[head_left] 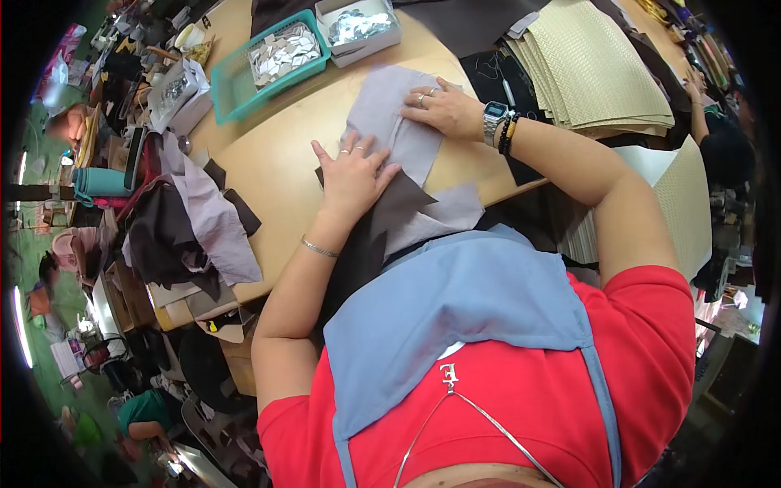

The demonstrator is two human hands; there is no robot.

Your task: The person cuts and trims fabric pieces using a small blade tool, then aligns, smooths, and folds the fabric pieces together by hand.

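A light grey-lilac cloth piece (374,106) lies on the wooden table. My left hand (354,175) rests flat with fingers spread, over the lower edge of that cloth and a dark brown cloth piece (399,201). Higher up and to the right, my right hand (446,110) presses on the same light cloth, its fingers extended and slightly bent. Neither hand is closed around anything. Another pale cloth end (443,213) hangs toward my blue apron (455,285) at the table edge.
A teal basket (232,102) and a white box (358,49) of small pieces stand at the back. Stacked cream textured sheets (594,65) lie right, near a white pen-like tool (508,92). Cloth scraps (191,220) are piled left. Other people are nearby.
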